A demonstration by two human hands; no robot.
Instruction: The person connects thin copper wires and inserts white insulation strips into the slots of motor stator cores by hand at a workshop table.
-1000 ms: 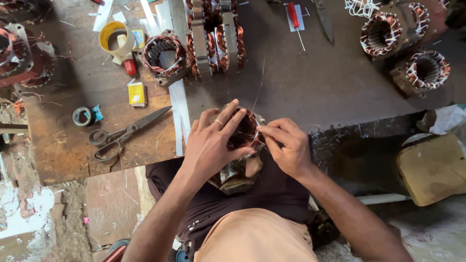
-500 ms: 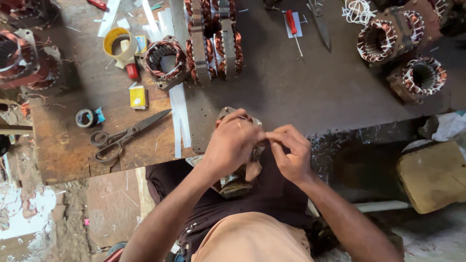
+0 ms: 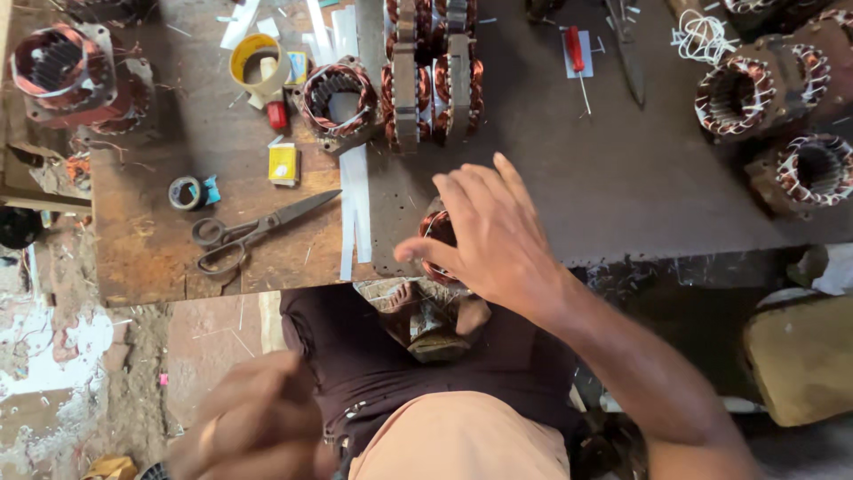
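Where both hands pinched the copper-wound stator (image 3: 437,244) earlier, the right hand (image 3: 493,236) now rests spread on it; the left hand (image 3: 258,422) has dropped away near, blurred, grip unclear; winding work paused.

Worn wooden workbench (image 3: 160,258) (partly grey-topped) above stained, dusty floor (image 3: 53,356)

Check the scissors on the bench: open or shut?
Shut. The scissors lie flat on the wooden bench, blades together in one point, handles side by side.
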